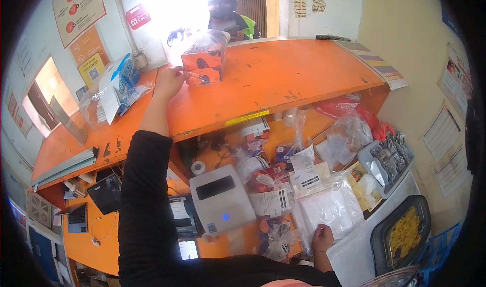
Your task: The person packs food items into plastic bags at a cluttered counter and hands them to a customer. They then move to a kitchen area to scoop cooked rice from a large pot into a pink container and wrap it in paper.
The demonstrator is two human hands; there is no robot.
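Note:
My left hand (174,82) reaches up over the orange counter (265,74), its fingertips at the left side of an orange patterned box (205,64) in a clear plastic bag. Whether the fingers grip the bag or only touch it cannot be told. Low in the picture, my right hand (322,238) has its fingers curled beside a stack of clear plastic bags (328,211); nothing shows clearly in it. Left of that hand lie bagged orange and purple packages (273,237), some with printed slips (271,203). A grey-white device (222,199) with a blue light stands near my left sleeve.
Across the counter a person (224,17) in a helmet holds a phone. A bagged blue-and-white package (123,82) stands at left. The counter's edge overhangs the lower shelf. A grey basket of wrapped items (393,158) and a black tray of yellow food (406,232) sit at right.

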